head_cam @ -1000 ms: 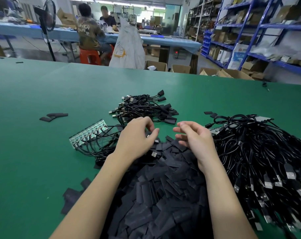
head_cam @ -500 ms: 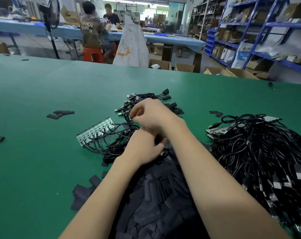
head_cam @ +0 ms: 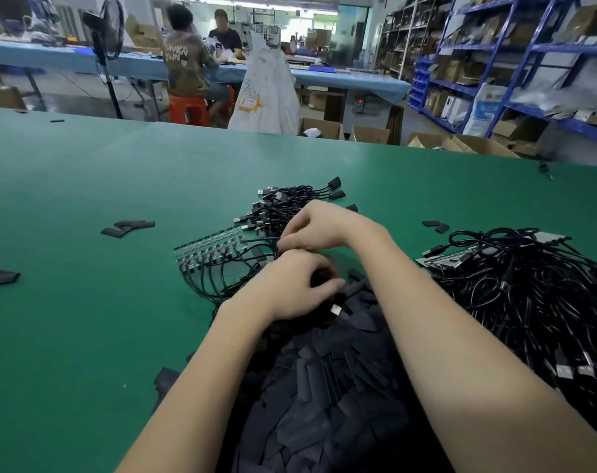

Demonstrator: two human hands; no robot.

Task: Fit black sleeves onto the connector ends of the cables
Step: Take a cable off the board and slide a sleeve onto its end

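A worker's left hand (head_cam: 290, 288) curls over the near edge of a heap of black sleeves (head_cam: 324, 397), fingers bent around something dark that cannot be made out, a metal connector tip (head_cam: 335, 309) showing just below the thumb. The right hand (head_cam: 319, 230) reaches across above it, fingertips drawn together in a pinch at thin cables (head_cam: 228, 271) plugged into a pale strip fixture (head_cam: 208, 250). The sleeves look light, flat and limp, likely to slide off one another, so each is best nipped at one open end; the cable, soft and springy, wants holding close behind its stiff plug. A finished bundle (head_cam: 290, 199) lies beyond the hands, a large tangle of cables (head_cam: 529, 295) to the right, and stray sleeves (head_cam: 128, 227) dot the green desk (head_cam: 85, 319).
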